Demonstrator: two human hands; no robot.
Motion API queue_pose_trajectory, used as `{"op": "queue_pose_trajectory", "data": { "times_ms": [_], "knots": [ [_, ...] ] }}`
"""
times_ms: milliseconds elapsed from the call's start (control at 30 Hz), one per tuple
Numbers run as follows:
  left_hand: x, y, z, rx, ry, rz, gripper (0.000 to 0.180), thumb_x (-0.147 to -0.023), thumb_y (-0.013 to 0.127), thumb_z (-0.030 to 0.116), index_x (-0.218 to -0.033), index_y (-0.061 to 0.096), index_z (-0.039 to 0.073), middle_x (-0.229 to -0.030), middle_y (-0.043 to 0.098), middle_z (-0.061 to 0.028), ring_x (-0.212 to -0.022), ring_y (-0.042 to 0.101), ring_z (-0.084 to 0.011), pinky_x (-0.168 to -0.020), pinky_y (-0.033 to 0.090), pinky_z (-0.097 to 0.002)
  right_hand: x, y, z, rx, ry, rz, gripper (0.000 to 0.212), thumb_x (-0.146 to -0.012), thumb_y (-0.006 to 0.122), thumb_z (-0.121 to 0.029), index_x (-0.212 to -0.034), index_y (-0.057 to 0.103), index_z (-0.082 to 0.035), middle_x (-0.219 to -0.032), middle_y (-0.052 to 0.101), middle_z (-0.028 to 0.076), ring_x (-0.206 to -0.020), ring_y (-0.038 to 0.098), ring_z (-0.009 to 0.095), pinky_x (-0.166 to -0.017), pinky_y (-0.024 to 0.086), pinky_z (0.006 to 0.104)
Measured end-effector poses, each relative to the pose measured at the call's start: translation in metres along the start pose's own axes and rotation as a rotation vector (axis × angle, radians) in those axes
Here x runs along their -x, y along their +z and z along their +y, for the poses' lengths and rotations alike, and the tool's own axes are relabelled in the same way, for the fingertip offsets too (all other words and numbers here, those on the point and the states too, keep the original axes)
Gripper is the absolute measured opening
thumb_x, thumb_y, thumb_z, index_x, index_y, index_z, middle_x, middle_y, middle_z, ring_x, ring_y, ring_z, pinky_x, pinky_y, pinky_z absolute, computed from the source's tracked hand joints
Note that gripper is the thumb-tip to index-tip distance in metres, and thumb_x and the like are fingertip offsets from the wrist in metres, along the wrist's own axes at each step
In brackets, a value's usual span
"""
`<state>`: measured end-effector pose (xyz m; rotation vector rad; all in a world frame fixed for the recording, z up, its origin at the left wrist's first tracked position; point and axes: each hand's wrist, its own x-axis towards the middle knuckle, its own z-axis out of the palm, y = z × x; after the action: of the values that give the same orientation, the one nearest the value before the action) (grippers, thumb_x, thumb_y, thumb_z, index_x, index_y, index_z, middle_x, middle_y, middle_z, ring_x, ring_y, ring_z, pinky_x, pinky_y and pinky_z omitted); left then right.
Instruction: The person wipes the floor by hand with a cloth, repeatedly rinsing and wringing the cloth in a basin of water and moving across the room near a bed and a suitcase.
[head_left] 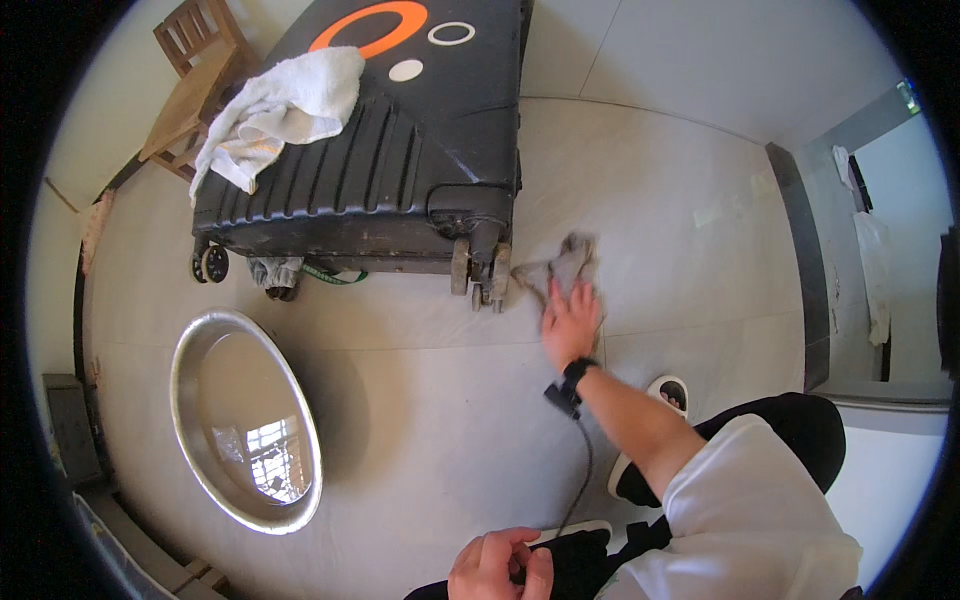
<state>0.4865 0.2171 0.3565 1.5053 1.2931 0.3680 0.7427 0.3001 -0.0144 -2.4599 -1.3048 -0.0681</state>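
Note:
My right hand (571,322) is pressed down on a crumpled grey rag (570,262) on the tiled floor, its fingers laid over the cloth. The rag and fingertips are slightly blurred. Just left of them are the wheels (481,268) of a large black ribbed suitcase (350,165). My left hand (502,566) is at the lower edge by my dark trouser leg, its fingers curled in toward the thumb. Nothing shows in its grasp. A black band with a small device (564,398) circles my right wrist, and a cable trails from it toward my lap.
A metal basin (312,455) of cloudy water stands on the floor at the left. A white towel (300,95) drapes over the suitcase. Behind is a wooden chair (200,75). Grey cloth (274,271) shows beneath the suitcase. A doorway (880,250) opens at the right.

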Motion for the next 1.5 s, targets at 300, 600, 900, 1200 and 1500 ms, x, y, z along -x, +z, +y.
{"op": "queue_pose_trajectory", "data": {
  "times_ms": [300,600,900,1200,1500],
  "knots": [
    [0.001,0.015,0.024,-0.049,0.038,-0.062,0.016,-0.090,0.065,0.007,-0.104,0.065,0.001,-0.071,0.059,-0.0144,-0.062,0.058,-0.0312,-0.060,0.048,-0.0403,0.130,-0.059,-0.052,-0.255,-1.078,-0.569,0.048,-0.093,0.060,-0.033,-0.140,0.060,-0.025,-0.156,0.045,0.011,-0.151,0.030,0.033,-0.120,0.026,0.0581],
    [0.014,0.006,0.042,-0.023,0.001,-0.012,0.018,-0.092,0.066,0.007,-0.108,0.066,-0.001,-0.078,0.064,-0.0113,-0.066,0.061,-0.0205,-0.064,0.051,-0.0306,-0.075,-0.047,0.094,0.181,0.011,-0.261,0.051,-0.102,0.043,-0.030,-0.153,0.044,-0.027,-0.162,0.036,0.015,-0.153,0.025,0.034,-0.122,0.016,0.0614],
    [0.005,0.013,0.049,-0.047,0.004,-0.057,0.018,-0.092,0.064,0.006,-0.109,0.065,-0.002,-0.081,0.064,-0.0105,-0.067,0.061,-0.0182,-0.064,0.051,-0.0297,-0.087,-0.011,0.072,0.171,-0.051,-0.119,0.056,-0.094,0.050,-0.033,-0.149,0.051,-0.020,-0.156,0.043,0.016,-0.149,0.030,0.038,-0.117,0.023,0.0581],
    [-0.040,0.037,0.044,-0.036,0.033,-0.182,0.017,-0.094,0.063,0.007,-0.109,0.066,-0.002,-0.081,0.066,-0.0119,-0.069,0.063,-0.0186,-0.065,0.052,-0.0308,0.048,-0.069,0.062,-0.190,-0.812,-0.478,0.047,-0.092,0.059,-0.034,-0.139,0.060,-0.030,-0.159,0.041,0.005,-0.152,0.029,0.029,-0.116,0.026,0.0612],
    [-0.025,0.029,0.024,-0.007,-0.084,-0.187,0.021,-0.100,0.060,0.014,-0.112,0.064,-0.003,-0.080,0.062,-0.0047,-0.067,0.051,-0.0097,-0.060,0.042,-0.0252,-0.114,-0.046,0.153,0.154,0.350,-0.170,0.063,-0.093,0.049,-0.040,-0.154,0.042,-0.028,-0.164,0.030,0.014,-0.154,0.019,0.036,-0.122,0.012,0.0622]
  ]
}}
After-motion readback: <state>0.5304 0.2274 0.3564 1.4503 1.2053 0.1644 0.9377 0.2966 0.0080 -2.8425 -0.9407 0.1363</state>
